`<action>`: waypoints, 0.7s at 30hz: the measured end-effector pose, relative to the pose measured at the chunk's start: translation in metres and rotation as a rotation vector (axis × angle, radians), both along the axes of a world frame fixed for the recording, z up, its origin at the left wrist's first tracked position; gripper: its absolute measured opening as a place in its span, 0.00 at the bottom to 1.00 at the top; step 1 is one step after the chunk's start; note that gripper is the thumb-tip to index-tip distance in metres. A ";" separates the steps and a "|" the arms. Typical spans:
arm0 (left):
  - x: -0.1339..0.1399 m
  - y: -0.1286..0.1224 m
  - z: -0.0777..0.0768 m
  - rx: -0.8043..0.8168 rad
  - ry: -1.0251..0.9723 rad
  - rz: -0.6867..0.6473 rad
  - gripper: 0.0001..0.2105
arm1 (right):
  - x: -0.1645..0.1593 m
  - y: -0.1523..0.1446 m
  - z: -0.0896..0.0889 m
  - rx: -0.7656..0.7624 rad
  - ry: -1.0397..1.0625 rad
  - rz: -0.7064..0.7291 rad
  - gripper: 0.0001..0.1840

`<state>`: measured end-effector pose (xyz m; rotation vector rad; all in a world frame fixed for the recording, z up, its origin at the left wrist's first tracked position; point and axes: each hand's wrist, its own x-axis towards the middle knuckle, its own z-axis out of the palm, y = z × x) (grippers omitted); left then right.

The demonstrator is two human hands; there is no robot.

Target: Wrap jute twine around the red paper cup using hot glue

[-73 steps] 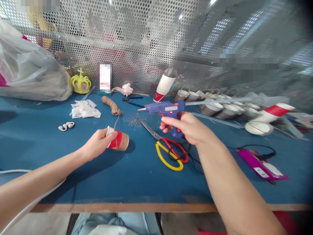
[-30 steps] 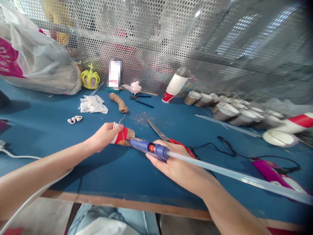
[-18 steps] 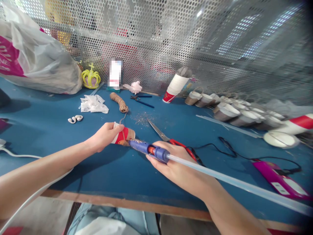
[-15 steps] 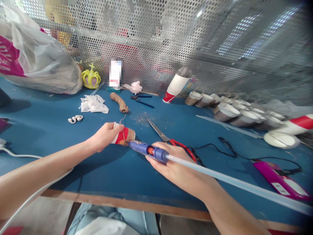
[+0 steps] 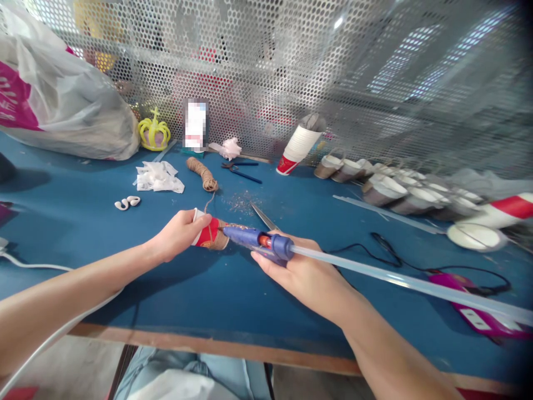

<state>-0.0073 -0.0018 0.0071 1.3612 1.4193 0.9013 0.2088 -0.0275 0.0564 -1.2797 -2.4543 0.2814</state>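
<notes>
My left hand (image 5: 179,232) is closed on a red and white paper cup (image 5: 201,239) lying on its side, its far part wrapped in brown twine. From the cup a strand runs up to a bundle of twine (image 5: 203,173) on the table. My right hand (image 5: 295,262) grips a blue glue gun (image 5: 245,238), with a long clear glue stick (image 5: 375,271) sticking out of its back. The gun's nozzle is at the cup's side, near the twine; whether it touches I cannot tell. Scissors (image 5: 263,215) lie partly hidden behind the gun and right hand.
Blue-handled pliers (image 5: 245,171), a white crumpled cloth (image 5: 159,178) and a yellow crown (image 5: 154,131) lie farther back. Stacked paper cups (image 5: 300,145) lean at the mesh wall. Several small covered cups (image 5: 385,189) fill the right. A black cord runs to a purple power strip (image 5: 474,314).
The glue gun and my right hand have shifted up and slightly right, so the nozzle is higher along the cup. The scissors' red handles are now covered. My left hand still holds the cup.
</notes>
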 end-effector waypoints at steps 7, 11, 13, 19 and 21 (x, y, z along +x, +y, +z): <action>-0.002 -0.001 -0.003 0.049 0.095 -0.019 0.15 | 0.003 0.007 -0.002 0.025 -0.061 0.005 0.09; -0.002 -0.001 -0.003 0.063 0.104 -0.043 0.15 | 0.002 0.007 0.000 -0.011 -0.031 -0.009 0.09; -0.002 -0.001 -0.003 0.065 0.098 -0.052 0.15 | 0.002 0.006 0.002 -0.019 -0.029 -0.010 0.09; -0.003 -0.003 -0.003 0.087 0.118 -0.060 0.15 | 0.001 0.008 0.004 -0.014 -0.035 -0.042 0.08; -0.003 -0.004 -0.002 0.088 0.126 -0.066 0.15 | 0.001 0.009 0.004 -0.027 -0.026 -0.055 0.08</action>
